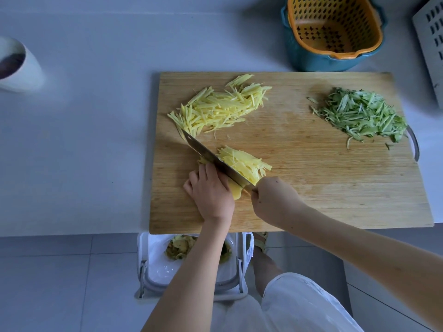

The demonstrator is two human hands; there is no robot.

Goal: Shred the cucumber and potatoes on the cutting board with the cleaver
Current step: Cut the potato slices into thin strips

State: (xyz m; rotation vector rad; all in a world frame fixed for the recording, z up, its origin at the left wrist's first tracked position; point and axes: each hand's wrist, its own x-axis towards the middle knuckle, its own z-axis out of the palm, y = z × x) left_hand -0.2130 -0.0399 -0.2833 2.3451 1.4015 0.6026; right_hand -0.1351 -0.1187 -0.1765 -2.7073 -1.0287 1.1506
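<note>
Mid-shred on the potato, lower centre of the frame. Left hand [211, 190] presses curled fingers down on the potato stack [234, 189], knuckles against the blade. Right hand [273, 200] is clamped round the handle of the cleaver [211, 155], whose blade runs diagonally up-left with its edge down in the potato. Fresh shreds [244, 164] lie just right of the blade.

To do it well, I judge: fingertips tucked behind the knuckles, blade flat against them, thin even steps leftward, stack kept from sliding. The leftover piece looks small, so slip risk goes up.

The finished potato pile [220, 106] is upper left on the cutting board [311, 192]; cucumber shreds [359, 113] are at its right side, and the cucumber looks done.

The board sits on a pale counter [84, 140]. Orange strainer basket [333, 27] in a blue tub at top, white cup [16, 65] at left edge, slotted white rack [431, 44] upper right. Bin with peels [163, 271] on the tiled floor below.
</note>
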